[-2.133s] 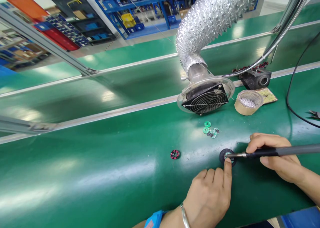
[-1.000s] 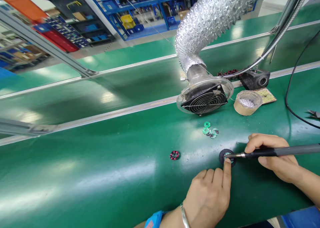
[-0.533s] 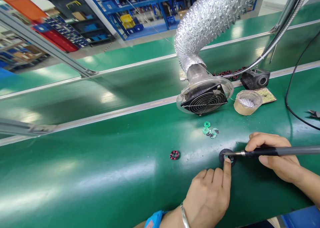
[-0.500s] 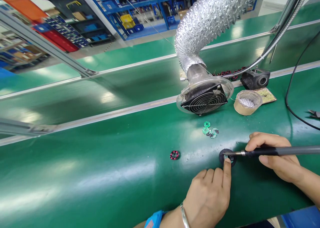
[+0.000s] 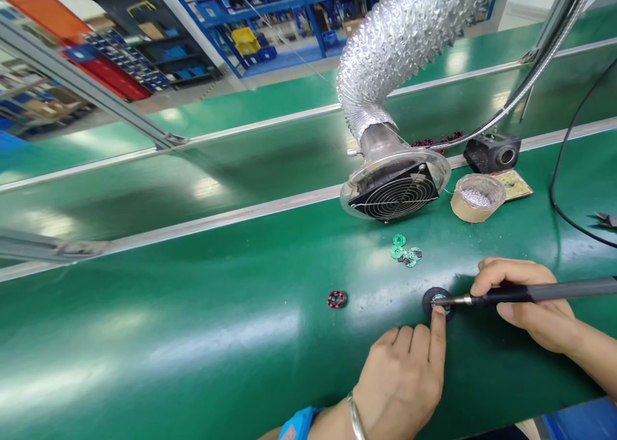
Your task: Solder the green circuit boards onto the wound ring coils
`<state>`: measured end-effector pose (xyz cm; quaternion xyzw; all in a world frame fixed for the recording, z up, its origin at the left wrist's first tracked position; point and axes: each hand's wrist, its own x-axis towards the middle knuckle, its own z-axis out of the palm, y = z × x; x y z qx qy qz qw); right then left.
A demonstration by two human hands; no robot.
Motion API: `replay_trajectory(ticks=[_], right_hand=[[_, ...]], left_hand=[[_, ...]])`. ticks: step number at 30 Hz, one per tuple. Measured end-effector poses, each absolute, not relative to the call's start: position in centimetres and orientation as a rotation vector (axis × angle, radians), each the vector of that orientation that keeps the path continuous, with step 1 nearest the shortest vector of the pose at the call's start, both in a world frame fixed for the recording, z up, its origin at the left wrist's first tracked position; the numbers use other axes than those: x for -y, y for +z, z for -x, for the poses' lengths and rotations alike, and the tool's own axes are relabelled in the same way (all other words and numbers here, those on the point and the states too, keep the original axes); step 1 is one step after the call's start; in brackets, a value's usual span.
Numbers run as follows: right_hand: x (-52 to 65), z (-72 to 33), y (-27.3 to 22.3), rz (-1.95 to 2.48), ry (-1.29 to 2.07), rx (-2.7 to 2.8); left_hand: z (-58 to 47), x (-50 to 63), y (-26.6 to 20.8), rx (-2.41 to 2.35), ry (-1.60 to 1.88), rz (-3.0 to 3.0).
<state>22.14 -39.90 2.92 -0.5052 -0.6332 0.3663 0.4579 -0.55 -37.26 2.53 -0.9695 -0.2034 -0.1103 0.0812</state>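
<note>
Silver bracelet (image 5: 355, 417) worn, the left hand (image 5: 403, 374), any grasp in its curled fingers hidden, is pointed onto a round black disc (image 5: 429, 308) on the green bench (image 5: 231, 363). A black-and-grey pen-shaped tool (image 5: 544, 292) is gripped over it by the right hand (image 5: 552, 319).

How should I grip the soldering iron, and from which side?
Take the soldering iron by its dark handle, likely best from the right, where the right hand holds it: it's thicker than the slim metal tip, which points left over the black disc.
</note>
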Motion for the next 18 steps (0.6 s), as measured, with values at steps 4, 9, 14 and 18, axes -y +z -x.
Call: replay_trajectory(ticks=[4, 9, 14, 18], right_hand=[[39.95, -22.13, 3.00, 1.250, 0.900, 1.560], [39.87, -22.09, 3.12, 1.249, 0.887, 1.571], [39.90, -22.13, 3.04, 1.259, 0.885, 1.565], [39.97, -22.11, 3.03, 1.250, 0.895, 1.571]], left_hand=[[0.53, 37.16, 2.62, 0.610, -0.340, 2.896], [0.47, 37.13, 2.53, 0.605, -0.339, 2.896], [0.57, 37.18, 2.46, 0.612, -0.314, 2.899], [0.65, 37.15, 2.52, 0.602, -0.320, 2.902]])
